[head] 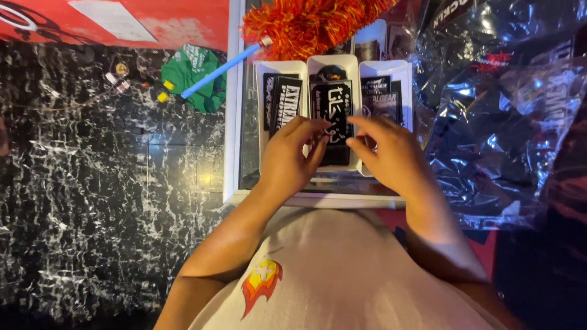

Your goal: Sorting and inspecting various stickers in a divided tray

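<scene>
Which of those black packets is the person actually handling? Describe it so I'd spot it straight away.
Start at the glass-topped counter with the white frame, where three white trays sit side by side below an orange pom-pom. Look in the middle tray: the black packet with white lettering lies there. Unlike the packets in the outer trays, it is the one that both the left hand and right hand touch with their fingertips.

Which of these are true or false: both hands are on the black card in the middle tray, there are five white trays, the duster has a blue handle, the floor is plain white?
1. Both hands, left hand and right hand, touch the black card in the middle tray: true.
2. Five white trays: false, three show.
3. The orange duster has a blue handle: true.
4. The floor is plain white: false, it is black with white veins.
</scene>
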